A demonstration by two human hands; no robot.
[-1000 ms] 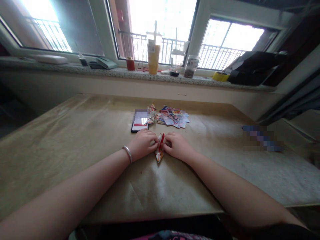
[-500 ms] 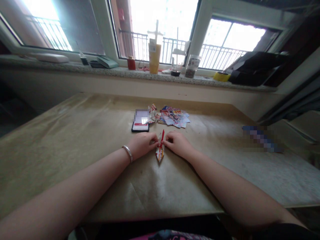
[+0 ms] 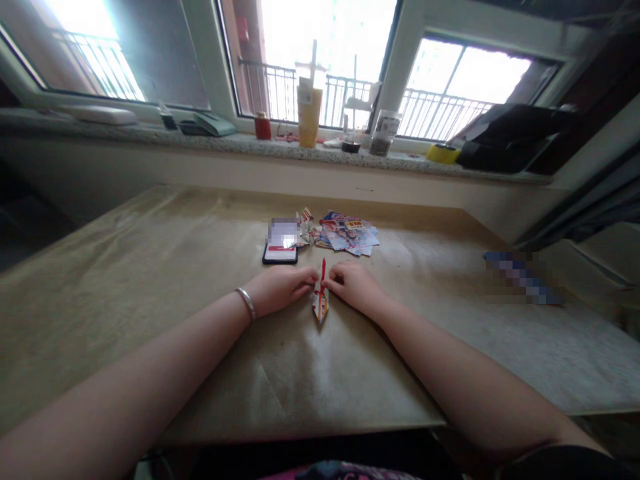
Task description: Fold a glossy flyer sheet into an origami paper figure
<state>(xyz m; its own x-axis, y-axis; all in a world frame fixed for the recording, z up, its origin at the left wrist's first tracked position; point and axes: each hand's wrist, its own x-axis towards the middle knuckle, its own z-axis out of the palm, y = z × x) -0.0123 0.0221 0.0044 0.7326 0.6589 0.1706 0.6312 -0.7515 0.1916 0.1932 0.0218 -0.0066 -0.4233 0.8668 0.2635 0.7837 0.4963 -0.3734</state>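
Observation:
A narrow piece of folded paper (image 3: 321,309), printed in red, white and yellow, lies on the table between my hands. Its near end is a point, and a thin red point sticks up at the far end. My left hand (image 3: 281,289), with a silver bangle on the wrist, pinches the paper's left side between thumb and fingers. From the right, my right hand (image 3: 356,285) has its thumb and curled forefinger closed at the other side. The fingertips partly cover the paper's middle.
Just beyond my hands lie a phone (image 3: 281,252), some crumpled or folded paper pieces (image 3: 311,233) and a fanned stack of printed sheets (image 3: 353,235). A blurred bluish item (image 3: 523,277) rests at the table's right. Cups, including a yellow drink cup (image 3: 309,117), stand on the windowsill (image 3: 280,148).
My left hand has shifted slightly, its wrist moving a little left and its fingers straighter. The folded paper's red point stands more upright. My right hand has hardly moved.

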